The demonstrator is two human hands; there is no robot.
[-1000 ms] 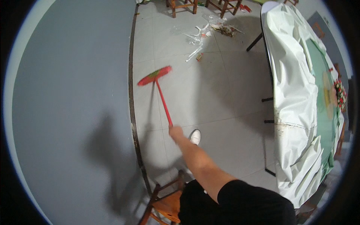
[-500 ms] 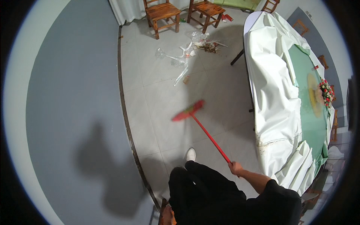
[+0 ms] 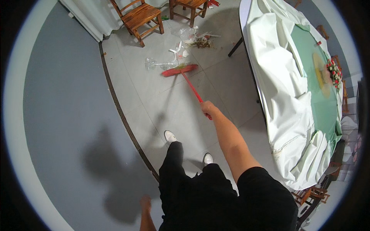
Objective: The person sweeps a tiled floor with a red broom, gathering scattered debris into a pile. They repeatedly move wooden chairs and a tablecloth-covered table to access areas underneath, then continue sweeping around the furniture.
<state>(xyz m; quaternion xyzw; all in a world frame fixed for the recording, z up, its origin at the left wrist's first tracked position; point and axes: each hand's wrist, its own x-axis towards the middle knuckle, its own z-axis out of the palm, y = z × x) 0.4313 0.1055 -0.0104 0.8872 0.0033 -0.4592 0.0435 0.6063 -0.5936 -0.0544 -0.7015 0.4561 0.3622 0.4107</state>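
To the left of the counter, I am gripping the handle of a red broom with my right hand, its fingers wrapping closed around the shaft. The broom's head is pointing away from me, well apart from the counter's far half. My left hand is hanging much farther left of the counter, looking blurred; I cannot tell how open it is or whether it is holding anything. Left of the counter's far end, clear plastic, white strips and brown scraps are littering the floor, the scraps lying nearest to it. Two wooden chairs are standing left of that same end. A crumpled white sheet is draping over the counter's left side, and red and white flowers are resting on its top.
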